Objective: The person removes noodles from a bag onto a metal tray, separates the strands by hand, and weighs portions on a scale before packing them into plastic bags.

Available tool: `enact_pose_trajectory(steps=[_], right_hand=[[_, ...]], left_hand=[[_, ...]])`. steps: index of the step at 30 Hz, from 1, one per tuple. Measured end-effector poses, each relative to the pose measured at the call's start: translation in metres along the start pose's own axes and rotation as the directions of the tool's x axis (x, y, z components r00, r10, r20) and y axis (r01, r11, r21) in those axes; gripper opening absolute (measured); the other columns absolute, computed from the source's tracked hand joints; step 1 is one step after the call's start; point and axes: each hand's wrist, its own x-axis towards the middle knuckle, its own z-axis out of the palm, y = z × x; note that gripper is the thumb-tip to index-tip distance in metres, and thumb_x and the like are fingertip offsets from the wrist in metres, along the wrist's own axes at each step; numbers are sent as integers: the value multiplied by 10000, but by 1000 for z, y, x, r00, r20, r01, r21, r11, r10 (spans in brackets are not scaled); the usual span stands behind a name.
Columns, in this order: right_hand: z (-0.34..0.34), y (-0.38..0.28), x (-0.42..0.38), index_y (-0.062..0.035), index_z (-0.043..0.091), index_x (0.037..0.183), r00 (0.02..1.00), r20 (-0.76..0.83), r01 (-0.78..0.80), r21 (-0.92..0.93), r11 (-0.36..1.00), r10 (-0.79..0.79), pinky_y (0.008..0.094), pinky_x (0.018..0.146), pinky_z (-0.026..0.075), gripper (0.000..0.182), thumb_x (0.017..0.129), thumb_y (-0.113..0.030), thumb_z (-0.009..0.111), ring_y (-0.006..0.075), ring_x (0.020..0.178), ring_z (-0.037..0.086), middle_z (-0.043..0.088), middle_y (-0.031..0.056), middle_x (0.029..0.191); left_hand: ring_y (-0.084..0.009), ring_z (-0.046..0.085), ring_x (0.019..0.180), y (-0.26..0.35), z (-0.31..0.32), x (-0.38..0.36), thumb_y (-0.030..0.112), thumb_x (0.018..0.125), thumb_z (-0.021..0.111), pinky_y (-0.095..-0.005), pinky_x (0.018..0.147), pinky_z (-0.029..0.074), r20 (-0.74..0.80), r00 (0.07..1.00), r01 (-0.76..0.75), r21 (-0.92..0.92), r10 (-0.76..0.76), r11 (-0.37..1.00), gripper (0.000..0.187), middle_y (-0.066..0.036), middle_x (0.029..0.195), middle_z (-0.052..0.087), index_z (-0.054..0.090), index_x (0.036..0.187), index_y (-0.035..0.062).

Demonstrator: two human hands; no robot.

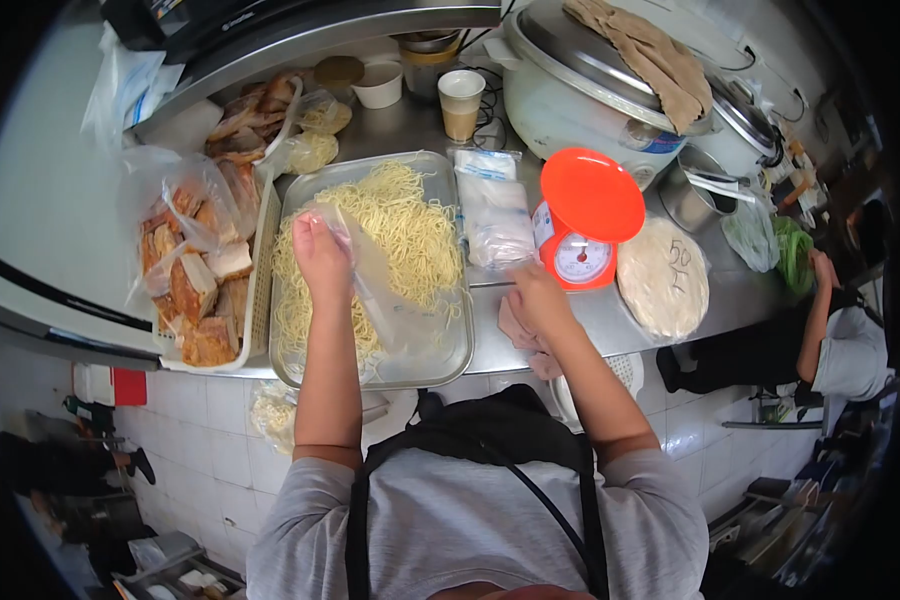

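Note:
Over the metal tray [462, 345] of yellow noodles [398, 215], my left hand [322, 258] is closed on the top edge of a clear plastic bag [385, 300], which hangs down over the noodles. My right hand [542, 300] is at the lower end of a stack of packed plastic bags [495, 215], its fingers curled; what they hold, if anything, is too small to tell. Just beneath that hand, a pinkish cloth [516, 325] lies at the counter's front edge. Close to its right stands a red scale [583, 262] with a round red pan [592, 195].
Roasted meat pieces [195, 285] fill a basket [262, 290] at left. Behind are a paper cup [461, 105], a white bowl [378, 85] and a large cooker [590, 110]. A round wrapped packet [662, 278] lies right of the scale. Another person [850, 345] stands at far right.

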Motion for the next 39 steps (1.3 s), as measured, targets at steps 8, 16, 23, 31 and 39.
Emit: enact_pose_trajectory(steps=[8, 16, 23, 31, 39], right_hand=[[1, 9, -46, -53, 561, 866, 981, 174, -64, -121, 991, 84, 370, 662, 430, 329, 622, -241, 677, 263, 799, 511, 497, 112, 874], [-25, -81, 38, -20, 489, 995, 909, 350, -304, 928, 215, -226, 221, 724, 419, 294, 740, -108, 606, 101, 843, 496, 518, 31, 963], [-2, -82, 39, -39, 555, 755, 815, 561, -465, 782, 415, -145, 180, 568, 353, 116, 786, -149, 574, 34, 627, 431, 508, -43, 683], [25, -100, 39, -33, 534, 719, 950, 289, -218, 884, 414, -116, 191, 513, 342, 140, 796, -148, 559, 26, 577, 392, 478, -55, 660], [23, -86, 23, -97, 410, 586, 954, 289, -300, 934, 192, 82, 188, 491, 317, 239, 779, -106, 550, 23, 553, 370, 408, -68, 572]], left_hand=[[-59, 439, 569, 16, 17, -28, 139, 892, 347, -190, 515, 379, 192, 969, 182, -135, -154, 974, 112, 2, 702, 482, 440, 883, 76], [-56, 438, 597, 26, 40, -58, 145, 885, 380, -203, 531, 377, 381, 899, 260, -70, -215, 963, 96, 11, 674, 465, 438, 846, 80], [-81, 458, 613, 5, -16, -45, 112, 849, 437, -225, 568, 397, 313, 942, 28, 284, -120, 959, 85, -14, 680, 477, 457, 843, 30], [-130, 482, 569, 37, -14, -74, 187, 774, 565, -260, 549, 408, 226, 968, -46, 581, -106, 813, 186, -60, 671, 524, 490, 795, 18], [-71, 468, 617, 2, -6, -83, 134, 782, 567, -230, 562, 393, 382, 849, 371, 62, -366, 926, 127, 5, 692, 517, 465, 741, 69]])
